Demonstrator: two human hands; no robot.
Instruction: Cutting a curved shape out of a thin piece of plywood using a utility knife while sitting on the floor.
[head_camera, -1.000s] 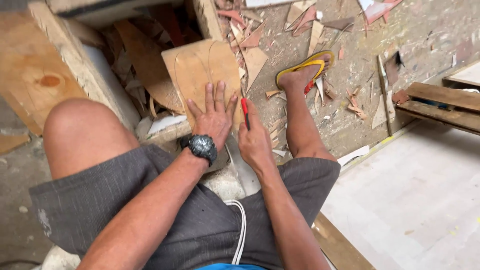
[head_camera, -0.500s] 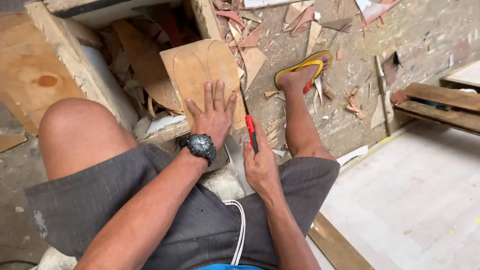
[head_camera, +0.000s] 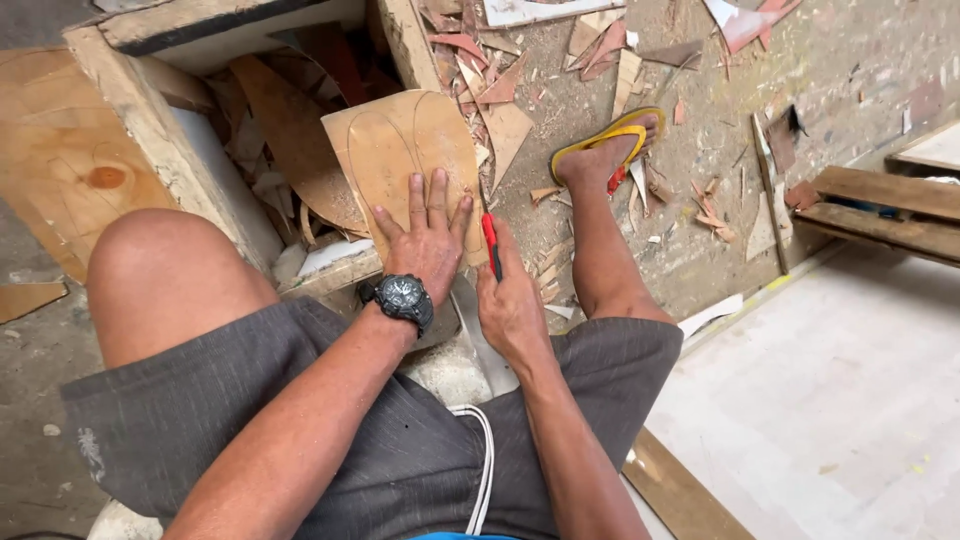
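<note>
Right grip (head_camera: 512, 300) closed round red knife (head_camera: 490, 243), blade hidden, left hand (head_camera: 425, 240) flat on leather sheet (head_camera: 405, 150)

I see a yellow flip-flop (head_camera: 607, 143) on the dusty floor (head_camera: 850, 70) among leather scraps (head_camera: 505, 125), stacked wooden planks (head_camera: 880, 205) at right, and a pale board (head_camera: 830, 400) below.

A rough workshop: a dusty concrete floor (head_camera: 860, 60) littered with offcuts (head_camera: 505, 125), a worn wooden workbench (head_camera: 150, 120), and stacked planks (head_camera: 880, 205) nearby.
</note>
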